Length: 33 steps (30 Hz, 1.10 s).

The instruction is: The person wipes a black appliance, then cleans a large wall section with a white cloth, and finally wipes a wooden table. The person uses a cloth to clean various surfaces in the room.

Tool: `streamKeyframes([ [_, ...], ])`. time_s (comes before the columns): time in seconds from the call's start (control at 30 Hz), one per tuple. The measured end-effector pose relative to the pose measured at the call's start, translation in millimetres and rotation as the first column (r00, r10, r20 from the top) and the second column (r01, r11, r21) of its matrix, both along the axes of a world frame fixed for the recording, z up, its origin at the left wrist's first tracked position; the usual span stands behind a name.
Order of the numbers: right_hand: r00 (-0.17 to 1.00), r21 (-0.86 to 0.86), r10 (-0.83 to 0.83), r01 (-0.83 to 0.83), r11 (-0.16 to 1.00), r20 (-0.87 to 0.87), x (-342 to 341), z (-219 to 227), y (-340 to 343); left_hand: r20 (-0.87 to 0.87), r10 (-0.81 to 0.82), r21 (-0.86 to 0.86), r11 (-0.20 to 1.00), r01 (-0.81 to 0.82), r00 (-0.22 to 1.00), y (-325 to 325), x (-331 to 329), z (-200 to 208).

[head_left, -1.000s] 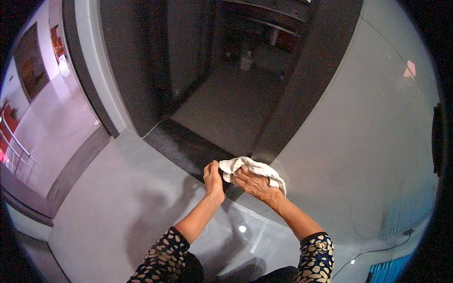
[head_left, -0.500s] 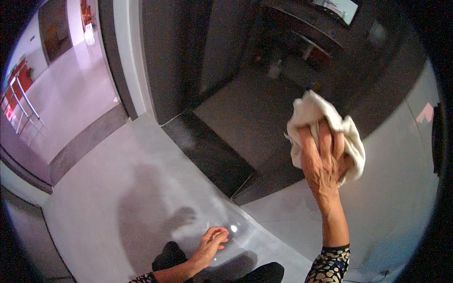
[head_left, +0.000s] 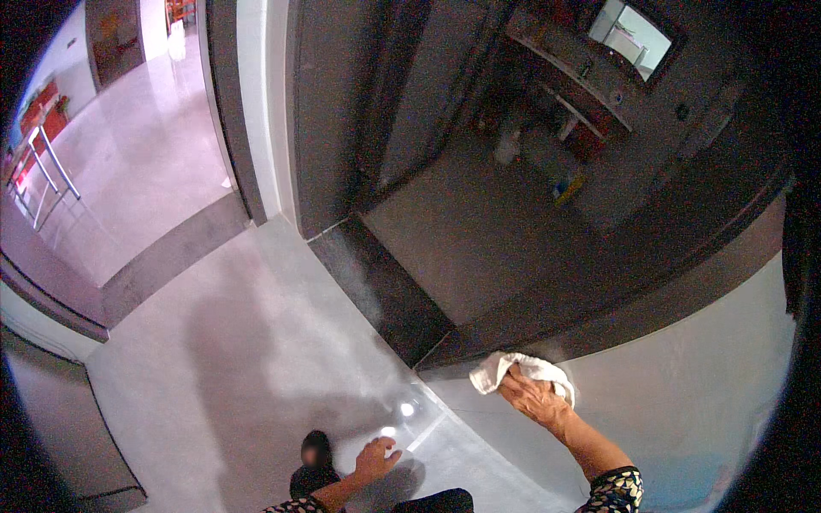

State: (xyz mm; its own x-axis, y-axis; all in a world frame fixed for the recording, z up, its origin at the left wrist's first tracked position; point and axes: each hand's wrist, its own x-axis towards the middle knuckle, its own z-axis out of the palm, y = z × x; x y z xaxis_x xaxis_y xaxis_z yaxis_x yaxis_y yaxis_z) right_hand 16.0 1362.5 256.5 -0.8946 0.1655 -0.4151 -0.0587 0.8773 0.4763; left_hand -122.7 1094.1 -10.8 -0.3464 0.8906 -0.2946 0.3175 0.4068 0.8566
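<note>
A crumpled white cloth (head_left: 539, 368) is pressed under my right hand (head_left: 532, 398), whose fingers are bent onto it. Cloth and hand lie at the pale wall (head_left: 667, 359), close to the lower edge of the dark door frame (head_left: 590, 329). My left hand (head_left: 376, 459) hovers low at the bottom centre, above the pale floor near my black shoe (head_left: 316, 453). Its fingers are loosely curved and apart, and nothing is in them.
A black threshold (head_left: 385, 291) leads into a dark washroom with a counter and a mirror (head_left: 630, 38). At the left, another doorway opens on a bright room, where a metal rack (head_left: 56, 171) stands. Shadows fall across the floor.
My right hand has swung down and left with the cloth, from in front of the dark doorway to the wall beside its frame. My left hand is slightly lower, and the view has shifted.
</note>
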Motion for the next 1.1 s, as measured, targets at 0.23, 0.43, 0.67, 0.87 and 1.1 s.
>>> streamKeyframes([
  [0.23,0.992,-0.103,-0.118,0.123,0.987,0.05,75.9,-10.9,13.2,0.245,-0.04,-0.041,0.998,0.052,0.969,-45.0,0.1,12.3],
  [0.43,0.901,-0.659,-0.409,0.394,0.64,0.141,11.9,53.5,7.9,0.288,0.071,0.012,0.997,-0.077,0.955,-15.9,-45.1,111.5],
  [0.67,0.645,-0.862,-0.751,0.454,0.226,0.142,-152.4,136.7,-69.7,0.461,0.156,0.178,0.948,-0.263,0.874,-19.6,-132.3,224.9],
  [0.87,0.718,-0.668,-0.572,0.201,0.717,-0.398,-269.8,163.3,-109.5,0.648,0.34,0.014,0.889,-0.458,0.681,-27.3,-218.1,319.0],
  [1.1,0.757,-0.726,-0.412,-0.116,0.678,-0.506,-360.9,158.4,-136.4,0.968,0.172,-0.027,0.796,-0.605,0.183,14.1,-281.1,383.0],
])
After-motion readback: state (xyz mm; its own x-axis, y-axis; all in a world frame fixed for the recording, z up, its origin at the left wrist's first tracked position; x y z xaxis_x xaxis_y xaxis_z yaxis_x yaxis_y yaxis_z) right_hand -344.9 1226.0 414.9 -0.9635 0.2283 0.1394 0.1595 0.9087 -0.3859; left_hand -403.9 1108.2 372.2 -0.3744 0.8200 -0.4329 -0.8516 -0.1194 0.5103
